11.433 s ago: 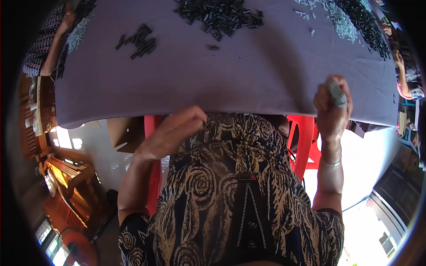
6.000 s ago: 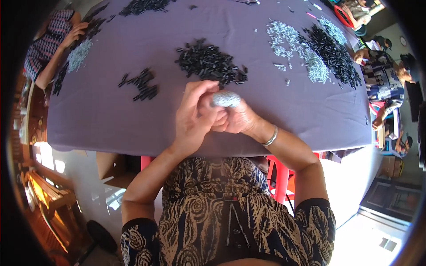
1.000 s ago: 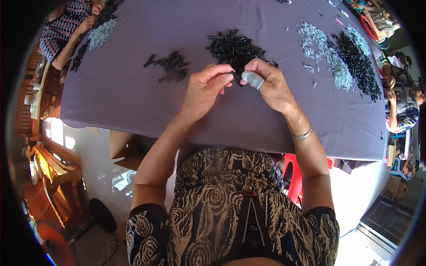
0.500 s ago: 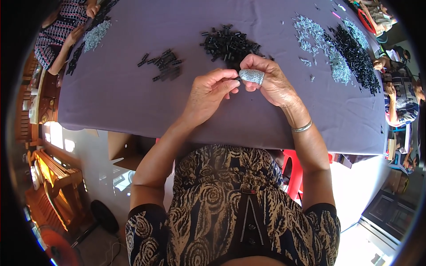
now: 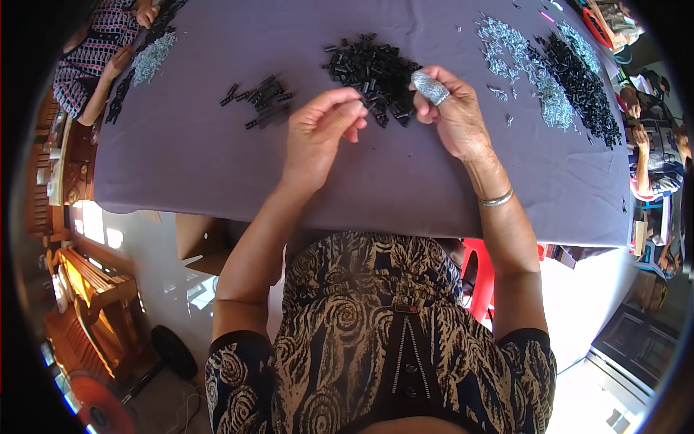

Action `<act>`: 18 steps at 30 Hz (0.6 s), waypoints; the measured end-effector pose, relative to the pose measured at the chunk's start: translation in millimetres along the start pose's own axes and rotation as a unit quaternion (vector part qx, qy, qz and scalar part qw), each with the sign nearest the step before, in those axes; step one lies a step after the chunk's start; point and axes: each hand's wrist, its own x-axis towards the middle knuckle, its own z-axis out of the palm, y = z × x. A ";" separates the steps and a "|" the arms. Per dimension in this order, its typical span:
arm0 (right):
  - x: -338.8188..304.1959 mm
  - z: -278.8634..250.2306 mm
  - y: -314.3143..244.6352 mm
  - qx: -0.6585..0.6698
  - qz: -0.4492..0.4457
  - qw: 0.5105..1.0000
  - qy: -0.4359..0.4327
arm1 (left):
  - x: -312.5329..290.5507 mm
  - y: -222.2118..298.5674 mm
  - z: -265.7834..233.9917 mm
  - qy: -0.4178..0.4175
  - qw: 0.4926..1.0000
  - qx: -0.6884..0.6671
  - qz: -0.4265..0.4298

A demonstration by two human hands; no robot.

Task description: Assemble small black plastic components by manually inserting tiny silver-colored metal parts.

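Note:
My left hand is closed in a pinch in front of the black pile, and whatever lies between its fingertips is too small to make out. At the right side of the pile is my right hand, its fingers curled together; what they hold, if anything, is hidden. A silvery-grey wrap covers one of its digits. The pile consists of many small black tube-shaped parts. Left of it, beyond my left hand, lies a smaller loose group of black parts.
At the right are heaps of small silvery metal pieces beside a long black heap. More silvery pieces lie at the far left, near another person's hand. A purple-grey cloth covers the table. Other people sit along the right side.
My hands were together over the cloth and are now apart. The left has drawn back to the left; the right has moved up and right, beside the black pile.

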 end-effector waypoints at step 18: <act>-10.6 23.8 13.2 -0.555 -0.263 0.785 -0.079 | 4.0 -5.4 -7.2 0.034 0.997 -0.068 -0.021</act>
